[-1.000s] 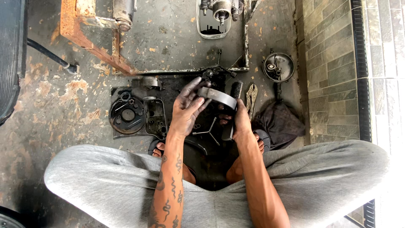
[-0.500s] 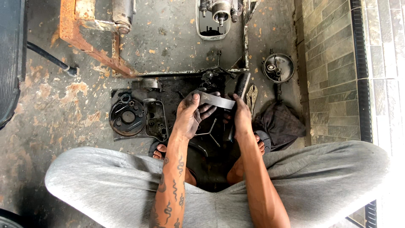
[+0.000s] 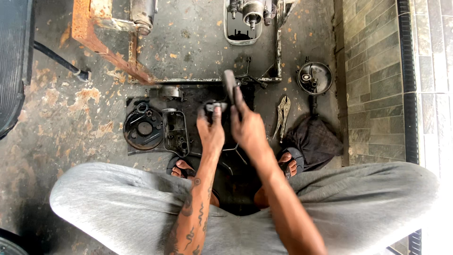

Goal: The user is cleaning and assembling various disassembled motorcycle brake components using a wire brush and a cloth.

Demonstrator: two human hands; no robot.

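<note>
Between my two hands, over the dark mat [image 3: 245, 156] spread on the concrete floor [image 3: 61, 123], sits a small dark metal part [image 3: 214, 106]. My left hand [image 3: 211, 132] has its fingertips pinched on it from below, so that grip is closed on the part. My right hand [image 3: 248, 127] is wrapped around the handle of a dark tool [image 3: 230, 85], whose blurred end sticks up and away from me, just beside the part; I cannot tell whether the tool touches it.

Left of my left hand, on the mat, lie an oblong engine cover [image 3: 176, 131] and, beyond it, a round cover plate [image 3: 143, 130] with small pieces resting in it. They are close together, so there is little spare room on that side. Right of my right hand, locking pliers [image 3: 282, 115] lie on the bare floor, and just past them a dark cloth [image 3: 315, 141] is bunched against the base of the tiled wall [image 3: 373, 80]. A round black housing [image 3: 314, 78] sits farther up along that wall.

Ahead of my hands a thin metal frame [image 3: 198, 80] edges the mat's far side; the floor beyond it is open up to a rusty orange bracket [image 3: 101, 40] and a white-rimmed engine piece [image 3: 245, 19] at the top edge. My sandalled feet [image 3: 181, 167] and grey trousers [image 3: 118, 203] close off the near side.
</note>
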